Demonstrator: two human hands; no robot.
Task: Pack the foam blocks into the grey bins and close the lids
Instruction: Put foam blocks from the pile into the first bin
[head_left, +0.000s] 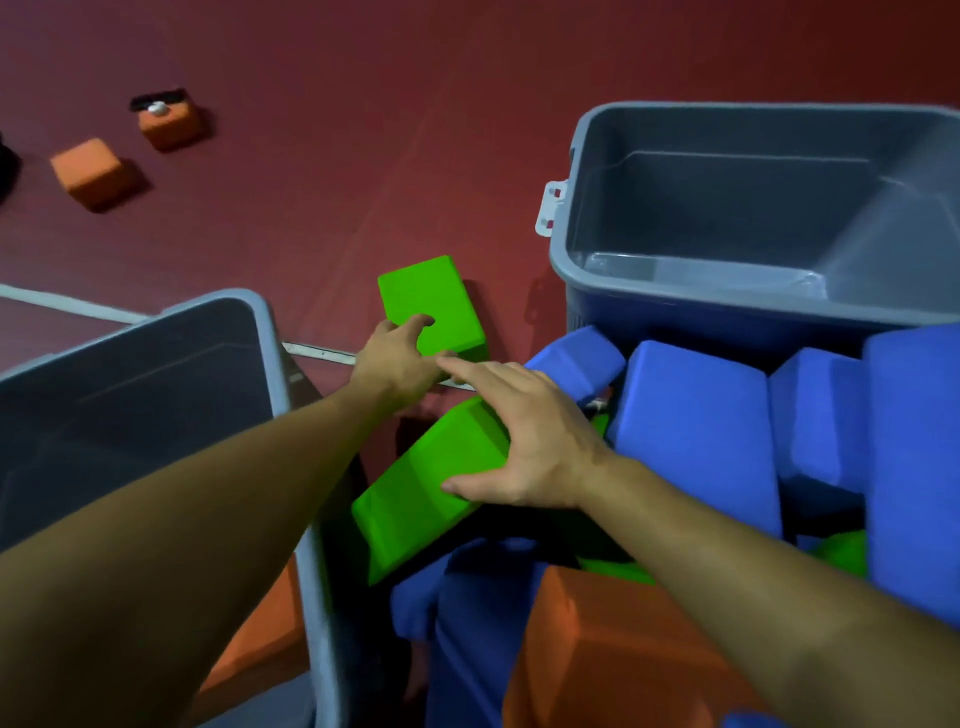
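You will find no readable text, label, brand, number or sign anywhere here. The bins (727, 291) and the foam blocks (431, 306) show plain surfaces, and the floor (363, 130) carries no writing either.

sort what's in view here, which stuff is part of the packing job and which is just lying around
Part of the job:
- left hand gripping far green block
- right hand on near green block
- blue blocks
- orange blocks
- left grey bin
- right grey bin

Lying about:
- small white object on an orange block
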